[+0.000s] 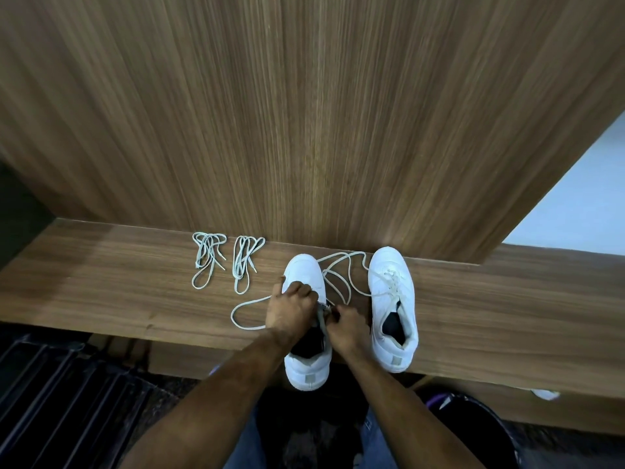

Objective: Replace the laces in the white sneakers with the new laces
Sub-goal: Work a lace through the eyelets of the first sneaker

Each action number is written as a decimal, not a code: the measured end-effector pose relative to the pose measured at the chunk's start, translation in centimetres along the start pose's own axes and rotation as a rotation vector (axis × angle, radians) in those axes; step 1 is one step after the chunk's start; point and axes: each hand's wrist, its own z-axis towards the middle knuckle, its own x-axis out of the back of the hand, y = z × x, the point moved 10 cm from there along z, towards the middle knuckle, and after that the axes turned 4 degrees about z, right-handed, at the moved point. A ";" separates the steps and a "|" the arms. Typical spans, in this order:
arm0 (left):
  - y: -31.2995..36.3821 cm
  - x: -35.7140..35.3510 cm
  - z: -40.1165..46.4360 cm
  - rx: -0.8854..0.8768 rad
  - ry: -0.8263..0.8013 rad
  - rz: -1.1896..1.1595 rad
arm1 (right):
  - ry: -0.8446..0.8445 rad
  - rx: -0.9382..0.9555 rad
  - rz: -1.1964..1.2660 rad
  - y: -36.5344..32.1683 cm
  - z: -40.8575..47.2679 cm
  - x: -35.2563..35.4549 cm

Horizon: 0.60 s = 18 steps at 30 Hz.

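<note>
Two white sneakers stand on a wooden shelf (473, 299), toes to the wall. My left hand (291, 309) grips the top of the left sneaker (304, 269) over its lace area. My right hand (345, 324) pinches the old lace at the shoe's right eyelets. That loosened lace (250, 304) loops out to the left and trails to the right between the shoes. The right sneaker (392, 299) is still laced, its tongue open. Two bundled new laces (206, 258) (245, 262) lie side by side at the left, near the wall.
A wood-panelled wall (304, 113) rises directly behind the shelf. A dark slatted surface (61, 401) lies below at the left. A dark round bin (473, 431) sits at lower right. The left sneaker's heel overhangs the shelf's front edge.
</note>
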 end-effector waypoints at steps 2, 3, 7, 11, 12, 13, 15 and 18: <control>0.2 0.0 -0.1 -0.015 -0.026 0.034 | -0.006 -0.005 -0.006 0.0 0.0 -0.1; 0.2 0.2 -0.1 -0.025 -0.027 0.052 | -0.008 -0.007 -0.009 0.0 0.0 -0.1; 0.0 0.8 -0.4 -0.035 -0.039 0.058 | -0.003 -0.004 -0.009 -0.1 -0.1 -0.2; -5.0 0.8 -1.2 0.480 0.099 -0.500 | 0.015 0.017 0.032 -0.2 -0.3 0.1; -7.1 0.6 -2.6 0.734 0.194 -0.777 | 0.018 0.026 0.035 -0.3 -0.3 0.1; -8.7 0.0 -4.2 0.972 0.299 -1.054 | 0.018 0.029 0.030 -0.3 -0.3 0.1; -10.1 -1.1 -6.8 1.323 0.503 -1.383 | 0.018 0.027 0.024 -0.2 -0.3 0.1; -10.6 -1.7 -6.2 1.278 0.433 -1.338 | 0.020 0.023 0.029 -0.1 -0.3 0.0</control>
